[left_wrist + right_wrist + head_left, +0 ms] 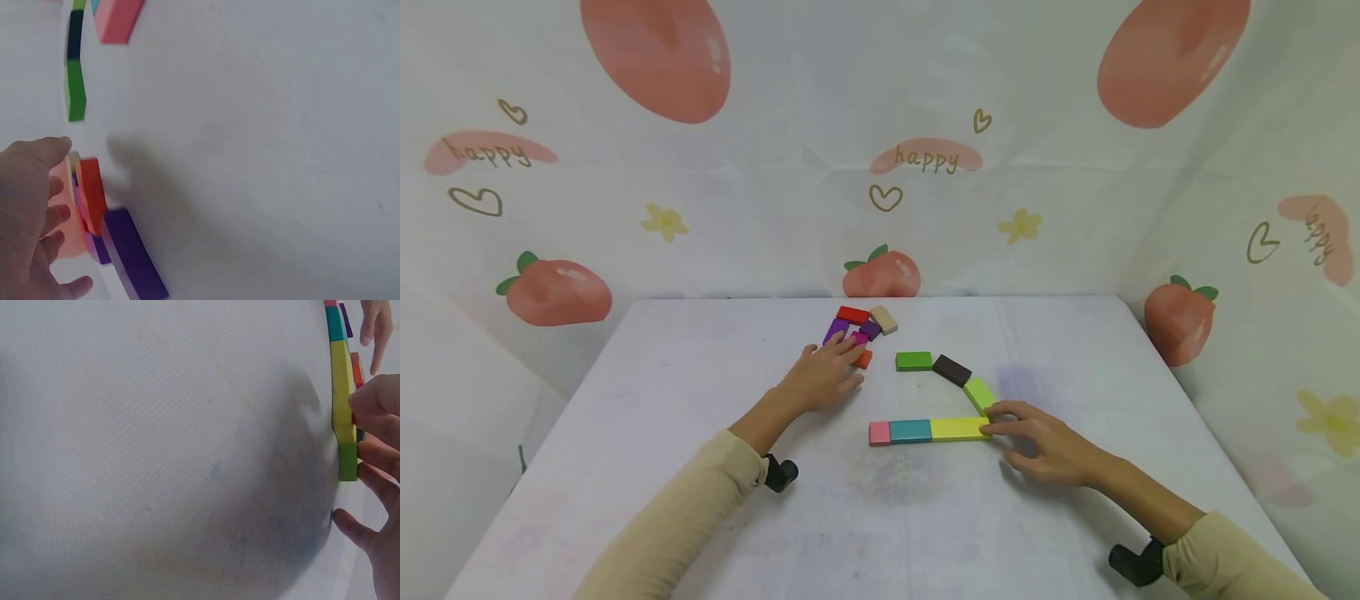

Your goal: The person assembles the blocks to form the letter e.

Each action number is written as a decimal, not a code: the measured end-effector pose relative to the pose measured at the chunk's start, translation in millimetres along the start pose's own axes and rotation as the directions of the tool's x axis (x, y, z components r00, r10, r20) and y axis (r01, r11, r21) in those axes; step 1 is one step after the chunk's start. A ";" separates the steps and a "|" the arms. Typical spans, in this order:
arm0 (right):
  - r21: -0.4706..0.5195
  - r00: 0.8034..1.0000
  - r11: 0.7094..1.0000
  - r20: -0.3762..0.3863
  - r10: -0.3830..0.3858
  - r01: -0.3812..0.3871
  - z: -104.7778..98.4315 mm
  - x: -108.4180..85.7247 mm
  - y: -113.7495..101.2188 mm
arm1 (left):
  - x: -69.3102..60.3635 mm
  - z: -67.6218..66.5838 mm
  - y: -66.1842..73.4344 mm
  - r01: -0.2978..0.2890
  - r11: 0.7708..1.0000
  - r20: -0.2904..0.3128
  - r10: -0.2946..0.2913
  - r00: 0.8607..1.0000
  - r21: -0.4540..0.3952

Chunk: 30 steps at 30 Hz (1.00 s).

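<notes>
My left hand (822, 377) hovers over a small cluster of blocks with its fingers spread and nothing gripped. Partly under its fingers lie an orange block (864, 359), a magenta block (858, 338) and a purple block (835, 329). My right hand (1045, 443) has its fingers loosely extended at the right end of a long yellow block (958, 429) and beside a lime green block (979, 395). In the right wrist view its thumb and fingers stand apart near the yellow block (340, 381); whether they touch is hard to tell.
A teal block (911, 431) and a pink block (879, 433) continue the yellow block's row leftward. A dark brown block (952, 370) and a green block (913, 361) curve above it. Red (853, 315), dark purple (870, 330) and beige (883, 320) blocks lie behind the left hand.
</notes>
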State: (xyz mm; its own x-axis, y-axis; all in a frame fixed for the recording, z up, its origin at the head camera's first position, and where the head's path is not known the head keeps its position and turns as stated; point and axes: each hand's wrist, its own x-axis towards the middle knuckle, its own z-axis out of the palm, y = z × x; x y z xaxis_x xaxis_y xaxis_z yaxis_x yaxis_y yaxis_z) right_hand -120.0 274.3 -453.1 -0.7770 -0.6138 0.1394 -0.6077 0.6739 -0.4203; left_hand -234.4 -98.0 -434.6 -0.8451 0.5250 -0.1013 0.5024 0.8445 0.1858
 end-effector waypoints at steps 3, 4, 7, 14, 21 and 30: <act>0.002 1.000 1.000 0.001 -0.001 0.001 0.2 -0.1 0.1 | -3.1 2.2 -7.5 0.041 0.999 0.007 -0.041 0.999 -0.001; 0.004 1.000 1.000 0.002 0.000 0.000 0.2 0.0 0.3 | -4.1 2.8 -9.5 0.050 0.999 0.006 -0.050 0.999 0.000; 0.005 1.000 1.000 0.008 0.005 -0.005 -0.4 0.1 0.0 | -6.2 4.3 -14.1 0.059 0.998 -0.004 -0.059 0.998 0.001; 0.009 1.000 1.000 0.014 0.013 -0.013 -0.5 0.7 -0.4 | -9.0 5.6 -15.5 0.026 0.999 -0.032 -0.025 0.999 0.025; 0.008 1.000 1.000 0.014 0.016 -0.016 -0.9 0.6 -0.4 | -10.8 7.1 -9.4 -0.022 0.996 -0.010 0.023 1.000 0.084; 0.005 1.000 1.000 0.006 0.012 -0.012 0.1 0.4 0.8 | -9.2 8.8 -6.2 -0.031 0.996 -0.009 0.032 0.999 0.080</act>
State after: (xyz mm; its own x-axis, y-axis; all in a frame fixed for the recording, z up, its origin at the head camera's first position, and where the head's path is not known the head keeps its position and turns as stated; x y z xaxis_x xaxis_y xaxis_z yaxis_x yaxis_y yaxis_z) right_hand -120.8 274.6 -453.5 -0.7831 -0.6082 0.1295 -0.5977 0.6788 -0.4266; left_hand -228.1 -107.1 -443.5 -0.8304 0.5505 -0.0862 0.5413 0.8336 0.1098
